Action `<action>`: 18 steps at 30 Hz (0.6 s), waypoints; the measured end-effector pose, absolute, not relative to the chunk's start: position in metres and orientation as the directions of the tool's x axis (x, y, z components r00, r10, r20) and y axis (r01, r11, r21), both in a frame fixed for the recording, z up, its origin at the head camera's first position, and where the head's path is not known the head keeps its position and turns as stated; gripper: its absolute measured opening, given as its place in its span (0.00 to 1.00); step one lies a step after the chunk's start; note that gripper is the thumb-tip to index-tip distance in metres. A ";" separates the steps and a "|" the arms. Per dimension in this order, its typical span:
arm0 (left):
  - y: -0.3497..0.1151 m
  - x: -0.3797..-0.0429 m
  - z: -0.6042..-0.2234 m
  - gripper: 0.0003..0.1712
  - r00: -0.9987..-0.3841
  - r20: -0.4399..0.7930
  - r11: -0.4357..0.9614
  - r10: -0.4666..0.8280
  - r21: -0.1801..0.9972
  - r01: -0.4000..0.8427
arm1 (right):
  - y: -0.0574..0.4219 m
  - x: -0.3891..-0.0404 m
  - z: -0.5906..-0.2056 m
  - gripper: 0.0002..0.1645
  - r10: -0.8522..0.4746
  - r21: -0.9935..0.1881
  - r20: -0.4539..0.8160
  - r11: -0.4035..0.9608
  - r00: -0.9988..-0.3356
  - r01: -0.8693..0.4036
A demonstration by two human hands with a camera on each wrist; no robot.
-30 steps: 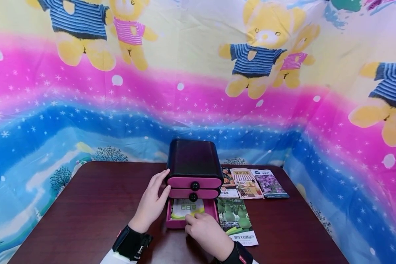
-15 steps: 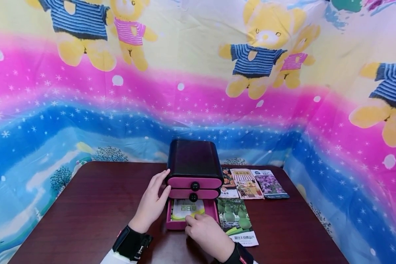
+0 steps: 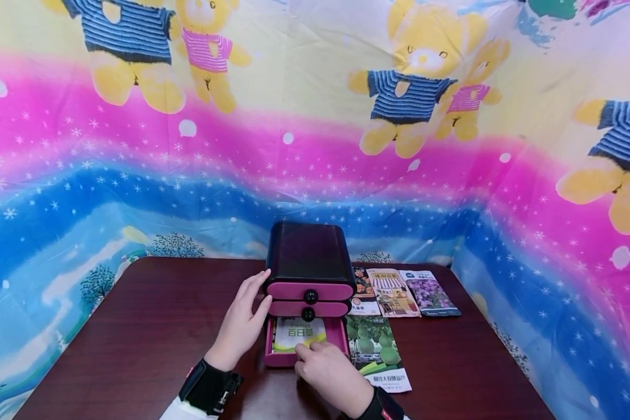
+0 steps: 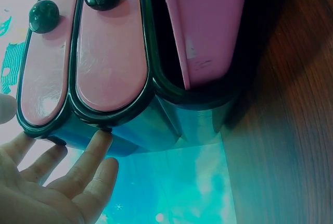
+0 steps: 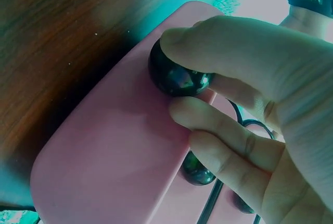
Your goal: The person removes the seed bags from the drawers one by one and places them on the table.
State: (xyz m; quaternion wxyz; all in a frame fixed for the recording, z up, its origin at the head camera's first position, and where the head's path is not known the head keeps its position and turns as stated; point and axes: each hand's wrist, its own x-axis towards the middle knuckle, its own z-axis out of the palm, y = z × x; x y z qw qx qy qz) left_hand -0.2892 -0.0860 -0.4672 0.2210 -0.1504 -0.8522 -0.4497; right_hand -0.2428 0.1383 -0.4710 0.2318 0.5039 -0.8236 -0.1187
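Observation:
A small black drawer cabinet (image 3: 308,251) with pink drawer fronts stands on the table. My left hand (image 3: 240,329) rests against its left side, fingers extended; in the left wrist view the fingertips (image 4: 103,139) touch the black casing. The bottom drawer (image 3: 280,360) is pulled out, while the two drawers above it are closed. At its front my right hand (image 3: 329,371) pinches the round black drawer knob (image 5: 174,78) between thumb and fingers, as the right wrist view shows. Inside the drawer lies a white, green and yellow packet (image 3: 299,335), partly hidden by the cabinet and right hand.
Right of the cabinet lie an orange-flower packet (image 3: 364,294), a packet with a shopfront picture (image 3: 394,293) and a purple-flower packet (image 3: 430,293). A green fruit packet (image 3: 378,350) lies nearer, beside the open drawer. A printed cloth (image 3: 315,157) hangs behind the table (image 3: 152,326).
The bottom drawer has come out slightly toward me, with the packet inside it. Both hands keep almost the same place.

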 end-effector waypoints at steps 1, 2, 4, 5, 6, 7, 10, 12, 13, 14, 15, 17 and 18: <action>-0.086 -0.289 -0.467 0.31 -0.856 0.513 0.552 0.057 0.699 0.455 | 0.138 -0.243 -0.472 0.08 -0.886 0.433 0.267 0.462 -0.380 -0.774; -0.086 -0.289 -0.468 0.31 -0.856 0.514 0.553 0.056 0.698 0.455 | 0.138 -0.243 -0.473 0.08 -0.886 0.438 0.273 0.460 -0.374 -0.772; -0.086 -0.290 -0.467 0.32 -0.854 0.517 0.554 0.055 0.695 0.457 | 0.138 -0.243 -0.474 0.08 -0.888 0.451 0.283 0.457 -0.363 -0.766; -0.086 -0.290 -0.467 0.32 -0.853 0.519 0.554 0.056 0.695 0.459 | 0.138 -0.243 -0.475 0.08 -0.889 0.457 0.286 0.455 -0.359 -0.764; -0.086 -0.290 -0.467 0.32 -0.854 0.518 0.553 0.057 0.696 0.459 | 0.138 -0.243 -0.475 0.08 -0.889 0.460 0.287 0.455 -0.357 -0.762; -0.086 -0.290 -0.467 0.32 -0.855 0.516 0.552 0.058 0.697 0.458 | 0.138 -0.243 -0.475 0.08 -0.889 0.463 0.286 0.454 -0.356 -0.761; -0.086 -0.290 -0.466 0.32 -0.856 0.513 0.549 0.060 0.699 0.457 | 0.138 -0.242 -0.476 0.08 -0.891 0.463 0.276 0.452 -0.361 -0.762; -0.086 -0.290 -0.466 0.31 -0.857 0.511 0.548 0.059 0.701 0.456 | 0.138 -0.243 -0.477 0.08 -0.892 0.455 0.263 0.451 -0.367 -0.768; -0.086 -0.290 -0.467 0.32 -0.858 0.511 0.548 0.059 0.702 0.456 | 0.138 -0.243 -0.477 0.08 -0.892 0.452 0.256 0.450 -0.371 -0.770; -0.086 -0.290 -0.467 0.32 -0.857 0.511 0.548 0.059 0.702 0.456 | 0.138 -0.243 -0.477 0.08 -0.893 0.446 0.248 0.450 -0.376 -0.774; -0.086 -0.290 -0.467 0.32 -0.859 0.509 0.548 0.057 0.703 0.453 | 0.138 -0.243 -0.477 0.08 -0.893 0.440 0.240 0.450 -0.382 -0.777; -0.086 -0.289 -0.467 0.32 -0.861 0.505 0.548 0.057 0.705 0.450 | 0.138 -0.243 -0.477 0.08 -0.887 0.409 0.233 0.462 -0.399 -0.787; -0.086 -0.289 -0.466 0.32 -0.863 0.502 0.549 0.058 0.706 0.447 | 0.138 -0.244 -0.476 0.08 -0.880 0.378 0.235 0.474 -0.412 -0.795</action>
